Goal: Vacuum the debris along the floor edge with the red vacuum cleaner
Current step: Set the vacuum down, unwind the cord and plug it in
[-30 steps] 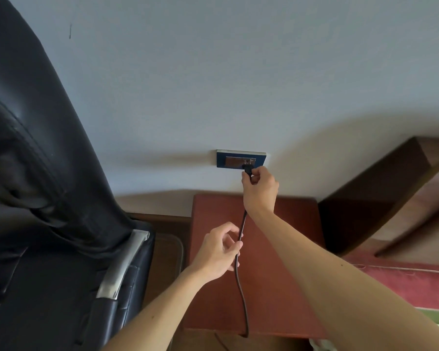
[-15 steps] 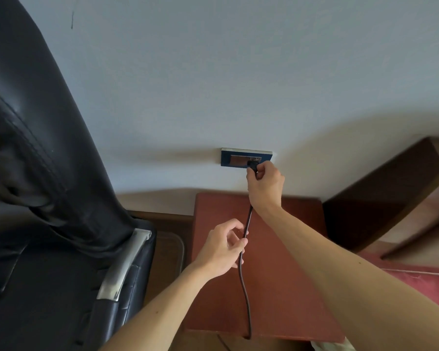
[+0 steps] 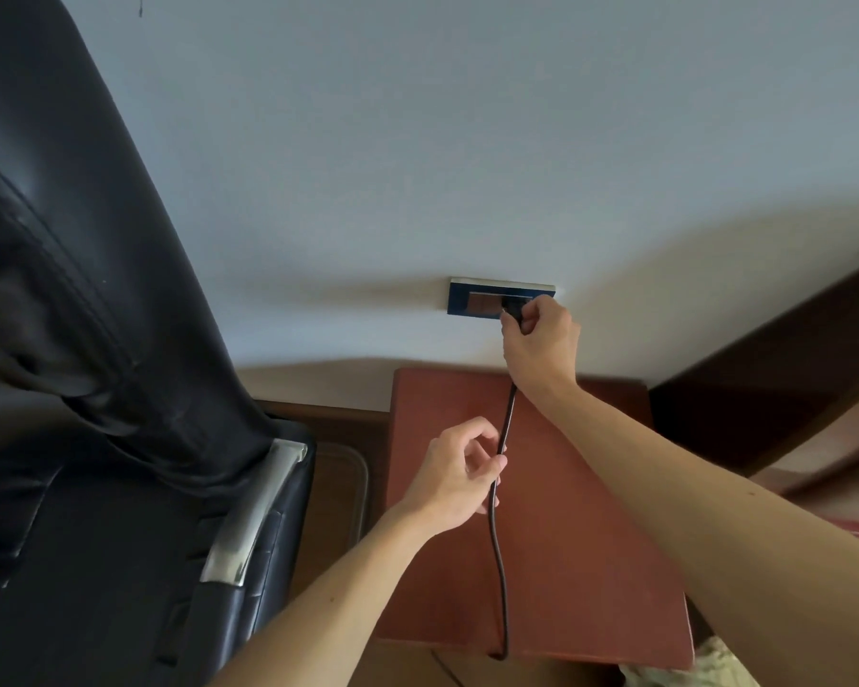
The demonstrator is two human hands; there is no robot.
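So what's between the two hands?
A stretch of black cord, running from the left hand up to the right hand at the socket, seen in the head view.

Glossy black leather chair [image 3: 95,339] with metal armrest trim [image 3: 254,513]; matt painted wall [image 3: 467,141].

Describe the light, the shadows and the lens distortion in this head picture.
Head view: soft light; a sheen on the black leather chair and its silver metal armrest; soft-edged shadows on the pale grey wall on both sides of the blue rectangular wall socket; the wide lens bends the wall's bottom edge into a curve; the right hand is sharp.
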